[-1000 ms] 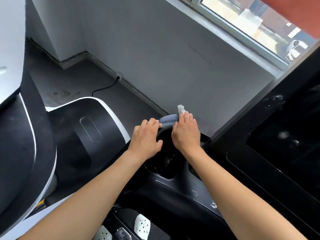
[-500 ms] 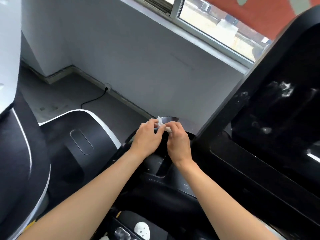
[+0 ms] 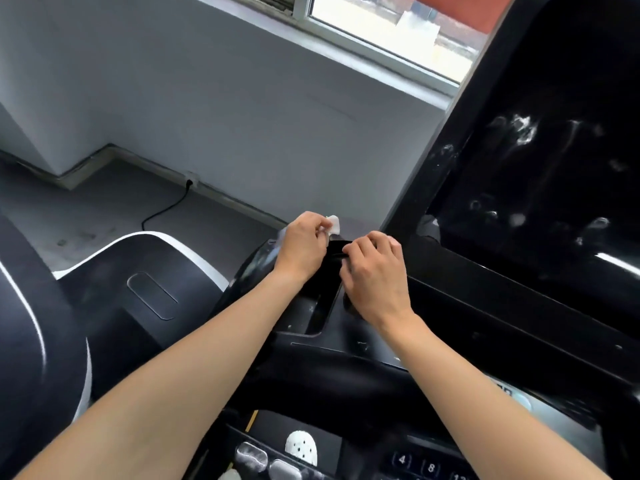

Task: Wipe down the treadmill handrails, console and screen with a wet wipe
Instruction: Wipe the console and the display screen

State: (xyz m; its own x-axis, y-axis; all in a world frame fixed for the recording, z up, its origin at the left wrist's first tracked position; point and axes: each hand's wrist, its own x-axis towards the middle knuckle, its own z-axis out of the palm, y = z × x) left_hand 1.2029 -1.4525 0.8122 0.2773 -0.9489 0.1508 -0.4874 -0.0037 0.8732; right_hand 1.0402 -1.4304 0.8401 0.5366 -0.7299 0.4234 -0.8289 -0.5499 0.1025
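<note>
The screen fills the right side, a tall black panel standing tilted, its glass marked with pale smears and fingerprints (thickest near its top and along its lower edge). Just left of the screen's lower left corner the wet wipe shows as a small white wad, held up off the machine. The left hand has it: the grip is closed on the wipe, thumb and fingertips pinching one end, with the rest of the wad sticking out toward the screen. Further left of the screen, under that hand's wrist, runs the glossy dark curve of the handrail. The right hand sits right below the screen's lower left corner, near the left hand but apart from it, knuckles up and fingers curled over a dark edge; whether its grip holds anything I cannot tell. Below the screen spreads the black console, with an open pocket between the two wrists and number keys at the bottom edge of the view. Far left of the screen a neighbouring machine's black hood with white trim stands on the grey floor, where a black power cord runs to a wall socket. Up and left of the screen is a window.
</note>
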